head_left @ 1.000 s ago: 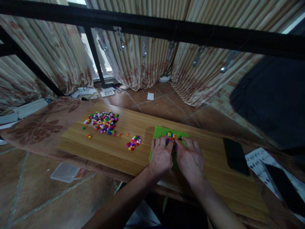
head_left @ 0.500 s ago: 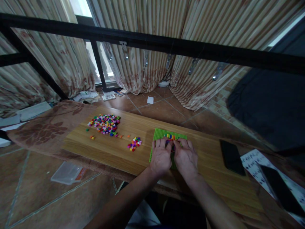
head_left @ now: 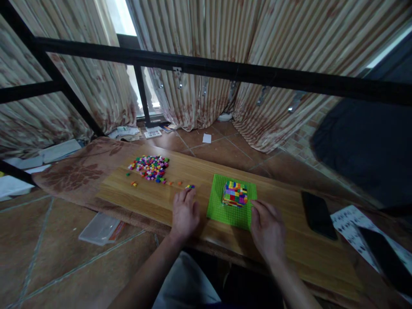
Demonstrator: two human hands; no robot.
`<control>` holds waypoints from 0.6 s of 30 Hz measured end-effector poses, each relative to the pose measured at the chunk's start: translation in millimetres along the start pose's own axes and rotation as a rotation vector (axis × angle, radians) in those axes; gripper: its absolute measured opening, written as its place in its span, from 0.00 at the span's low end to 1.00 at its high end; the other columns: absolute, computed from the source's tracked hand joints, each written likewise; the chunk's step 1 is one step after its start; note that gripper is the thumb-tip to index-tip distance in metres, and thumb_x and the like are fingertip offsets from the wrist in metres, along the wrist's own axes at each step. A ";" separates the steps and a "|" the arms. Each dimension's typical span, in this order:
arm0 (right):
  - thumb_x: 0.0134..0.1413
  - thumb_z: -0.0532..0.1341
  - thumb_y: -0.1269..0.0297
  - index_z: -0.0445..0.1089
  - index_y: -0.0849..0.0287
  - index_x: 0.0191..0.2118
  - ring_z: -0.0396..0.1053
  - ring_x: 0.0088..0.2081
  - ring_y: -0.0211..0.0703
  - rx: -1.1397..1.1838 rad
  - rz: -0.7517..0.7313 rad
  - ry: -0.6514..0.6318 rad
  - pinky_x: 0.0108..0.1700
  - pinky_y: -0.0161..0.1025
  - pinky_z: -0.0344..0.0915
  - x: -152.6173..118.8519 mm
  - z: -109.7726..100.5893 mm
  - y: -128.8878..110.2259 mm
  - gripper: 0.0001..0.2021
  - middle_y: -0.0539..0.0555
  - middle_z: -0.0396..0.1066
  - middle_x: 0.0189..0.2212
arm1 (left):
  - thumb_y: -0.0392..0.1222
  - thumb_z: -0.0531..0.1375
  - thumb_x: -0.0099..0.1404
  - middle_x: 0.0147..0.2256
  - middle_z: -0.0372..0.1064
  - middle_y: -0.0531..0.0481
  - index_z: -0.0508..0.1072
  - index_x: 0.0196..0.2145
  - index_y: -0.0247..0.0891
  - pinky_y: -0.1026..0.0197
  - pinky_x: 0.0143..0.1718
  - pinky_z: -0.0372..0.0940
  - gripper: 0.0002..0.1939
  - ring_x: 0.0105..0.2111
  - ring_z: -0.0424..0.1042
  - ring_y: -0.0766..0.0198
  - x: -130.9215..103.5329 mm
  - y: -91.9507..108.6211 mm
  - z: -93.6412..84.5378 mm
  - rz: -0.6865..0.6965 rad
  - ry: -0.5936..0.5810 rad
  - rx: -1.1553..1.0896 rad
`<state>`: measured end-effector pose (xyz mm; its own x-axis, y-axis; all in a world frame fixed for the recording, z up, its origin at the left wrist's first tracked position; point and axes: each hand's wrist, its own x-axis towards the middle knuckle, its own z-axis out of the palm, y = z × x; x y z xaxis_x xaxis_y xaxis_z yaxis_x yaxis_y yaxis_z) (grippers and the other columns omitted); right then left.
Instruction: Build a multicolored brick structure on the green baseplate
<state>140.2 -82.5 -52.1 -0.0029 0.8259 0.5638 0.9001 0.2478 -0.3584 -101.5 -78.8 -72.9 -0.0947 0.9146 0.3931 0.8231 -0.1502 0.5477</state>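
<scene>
"where was the brick block [head_left: 235, 195]?"
"on the green baseplate [head_left: 219, 211], between the left hand [head_left: 185, 216] and the right hand [head_left: 268, 229], with no clear long axis."
"which was nearer?"
"the right; its fingers were just beside the block. the left's reached over a small brick pile [head_left: 191, 186]."
"gripping anything?"
"i couldn't tell for either hand."

The hands [head_left: 184, 216] [head_left: 269, 231] are bare, the clothing [head_left: 185, 283] pale grey.
</scene>
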 end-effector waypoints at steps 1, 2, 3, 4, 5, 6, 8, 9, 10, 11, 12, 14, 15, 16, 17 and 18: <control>0.63 0.51 0.61 0.74 0.61 0.45 0.68 0.44 0.48 0.018 0.004 0.004 0.47 0.45 0.66 -5.2 -1.1 -1.5 0.16 0.60 0.72 0.42 | 0.33 0.54 0.62 0.50 0.65 0.41 0.68 0.52 0.35 0.49 0.53 0.61 0.19 0.49 0.64 0.52 -3.9 -11.0 -3.9 -0.036 0.015 0.020; 0.62 0.52 0.60 0.74 0.62 0.44 0.68 0.44 0.48 0.036 0.010 0.005 0.48 0.45 0.66 -10.1 -1.9 -3.5 0.16 0.60 0.72 0.42 | 0.34 0.55 0.62 0.49 0.66 0.41 0.68 0.51 0.35 0.49 0.52 0.61 0.18 0.48 0.64 0.52 -7.9 -20.7 -7.6 -0.078 0.024 0.042; 0.62 0.52 0.60 0.74 0.61 0.44 0.69 0.43 0.48 0.055 0.017 0.005 0.48 0.46 0.66 -14.7 -2.3 -5.9 0.17 0.60 0.73 0.42 | 0.35 0.55 0.62 0.48 0.67 0.41 0.69 0.50 0.35 0.49 0.52 0.61 0.17 0.48 0.65 0.52 -11.7 -28.9 -10.9 -0.116 0.025 0.065; 0.62 0.52 0.59 0.74 0.61 0.44 0.69 0.43 0.48 0.075 0.025 0.004 0.47 0.46 0.66 -18.7 -2.4 -8.7 0.17 0.60 0.73 0.41 | 0.35 0.56 0.61 0.47 0.67 0.41 0.70 0.49 0.35 0.49 0.52 0.61 0.17 0.48 0.65 0.51 -14.9 -35.2 -13.8 -0.154 0.021 0.091; 0.62 0.52 0.58 0.75 0.61 0.43 0.70 0.43 0.48 0.095 0.031 0.000 0.47 0.46 0.67 -22.1 -2.1 -11.7 0.16 0.59 0.73 0.41 | 0.36 0.57 0.61 0.46 0.68 0.42 0.70 0.48 0.35 0.49 0.52 0.62 0.16 0.48 0.65 0.51 -17.3 -39.7 -16.2 -0.185 0.015 0.118; 0.62 0.53 0.58 0.75 0.61 0.43 0.70 0.42 0.48 0.114 0.034 -0.008 0.47 0.45 0.67 -24.9 -1.5 -14.8 0.16 0.59 0.73 0.41 | 0.37 0.58 0.60 0.45 0.68 0.42 0.71 0.47 0.35 0.49 0.51 0.62 0.16 0.47 0.65 0.51 -18.7 -42.4 -17.9 -0.205 0.005 0.144; 0.62 0.53 0.58 0.75 0.60 0.43 0.71 0.42 0.47 0.148 0.032 -0.033 0.47 0.45 0.67 -28.7 0.8 -21.0 0.16 0.59 0.74 0.41 | 0.39 0.59 0.60 0.44 0.69 0.43 0.72 0.45 0.36 0.49 0.50 0.62 0.15 0.47 0.66 0.51 -18.6 -43.6 -19.0 -0.220 -0.015 0.189; 0.62 0.53 0.58 0.75 0.60 0.43 0.71 0.43 0.47 0.164 0.030 -0.051 0.47 0.45 0.67 -30.1 2.3 -23.7 0.16 0.59 0.74 0.41 | 0.40 0.59 0.60 0.44 0.69 0.43 0.72 0.44 0.37 0.49 0.50 0.61 0.14 0.46 0.66 0.51 -17.2 -42.9 -18.6 -0.222 -0.024 0.206; 0.62 0.53 0.58 0.75 0.60 0.43 0.71 0.43 0.47 0.178 0.032 -0.069 0.48 0.46 0.67 -31.4 3.8 -26.1 0.16 0.58 0.74 0.41 | 0.41 0.59 0.61 0.43 0.70 0.43 0.73 0.43 0.38 0.50 0.49 0.61 0.12 0.45 0.67 0.51 -15.5 -41.6 -17.6 -0.220 -0.033 0.218; 0.62 0.53 0.58 0.74 0.59 0.43 0.71 0.43 0.47 0.189 0.036 -0.085 0.48 0.46 0.67 -32.6 5.3 -28.0 0.16 0.58 0.74 0.42 | 0.41 0.59 0.61 0.43 0.70 0.44 0.73 0.42 0.39 0.50 0.48 0.61 0.12 0.45 0.67 0.52 -13.5 -40.1 -16.3 -0.218 -0.041 0.225; 0.62 0.53 0.58 0.74 0.59 0.43 0.71 0.43 0.46 0.199 0.042 -0.096 0.48 0.46 0.67 -33.9 6.7 -29.4 0.16 0.58 0.74 0.42 | 0.42 0.59 0.61 0.43 0.70 0.44 0.74 0.42 0.39 0.50 0.48 0.61 0.11 0.44 0.67 0.52 -11.6 -38.7 -14.8 -0.218 -0.044 0.232; 0.62 0.53 0.58 0.75 0.59 0.43 0.71 0.43 0.46 0.210 0.048 -0.105 0.48 0.46 0.68 -37.0 8.8 -30.8 0.16 0.58 0.74 0.42 | 0.42 0.59 0.61 0.42 0.70 0.45 0.74 0.40 0.40 0.50 0.48 0.60 0.09 0.44 0.67 0.52 -8.9 -36.3 -11.6 -0.212 -0.045 0.240; 0.62 0.53 0.58 0.75 0.59 0.42 0.71 0.43 0.46 0.212 0.048 -0.105 0.48 0.46 0.68 -38.7 9.4 -30.9 0.15 0.58 0.74 0.41 | 0.42 0.59 0.62 0.42 0.71 0.45 0.74 0.40 0.40 0.51 0.48 0.60 0.09 0.44 0.67 0.53 -8.1 -35.6 -10.1 -0.206 -0.045 0.241; 0.62 0.53 0.58 0.75 0.59 0.42 0.71 0.42 0.46 0.214 0.048 -0.110 0.48 0.46 0.68 -40.5 9.9 -30.7 0.15 0.58 0.74 0.41 | 0.42 0.59 0.62 0.42 0.71 0.45 0.74 0.39 0.40 0.51 0.48 0.60 0.08 0.43 0.67 0.53 -7.7 -35.3 -8.7 -0.200 -0.044 0.241; 0.62 0.53 0.58 0.75 0.59 0.42 0.71 0.42 0.46 0.216 0.047 -0.116 0.47 0.46 0.68 -42.2 10.2 -30.4 0.15 0.58 0.74 0.41 | 0.42 0.59 0.62 0.42 0.71 0.45 0.74 0.39 0.40 0.51 0.47 0.60 0.08 0.43 0.67 0.53 -7.5 -35.3 -7.5 -0.193 -0.042 0.239; 0.62 0.53 0.58 0.75 0.59 0.42 0.71 0.42 0.46 0.219 0.048 -0.128 0.47 0.46 0.68 -43.9 10.5 -30.0 0.15 0.58 0.74 0.41 | 0.42 0.58 0.63 0.42 0.71 0.45 0.74 0.38 0.40 0.51 0.47 0.60 0.07 0.43 0.67 0.53 -7.4 -35.6 -6.4 -0.187 -0.041 0.236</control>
<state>108.7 -120.9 -73.9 -0.0299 0.8931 0.4488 0.7850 0.2989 -0.5426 -133.7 -82.6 -90.6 -0.2379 0.9332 0.2691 0.9013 0.1089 0.4193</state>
